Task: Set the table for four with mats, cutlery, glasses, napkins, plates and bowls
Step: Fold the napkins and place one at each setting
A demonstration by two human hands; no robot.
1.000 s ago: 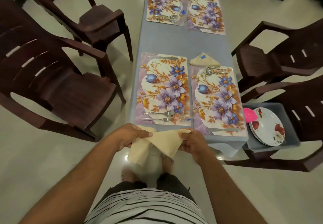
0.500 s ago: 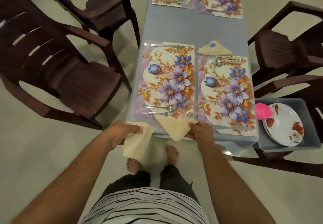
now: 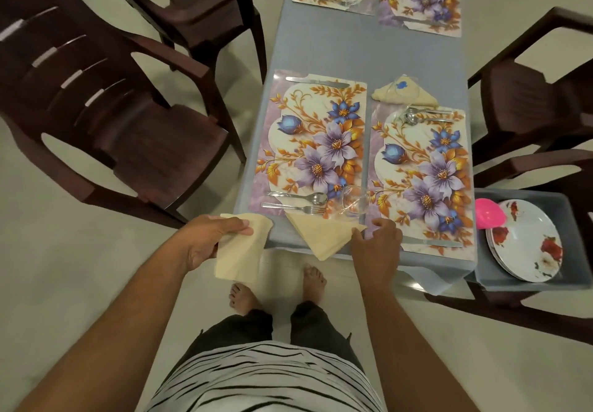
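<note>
table (image 3: 369,55) ahead of both hands, four mats down | tub (image 3: 475,280) of plates right of right hand (image 3: 377,244), waiting | folded napkin (image 3: 324,235) pinched at its corner by right hand, squaring it below the fork | left hand (image 3: 211,238) grips spare napkin (image 3: 239,254) off the edge

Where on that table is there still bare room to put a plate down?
The near mats' flowered middles are free, between knife and spoon. Bare cloth lies between near and far mats. The near edge is crowded: napkin, glass, right hand.
</note>
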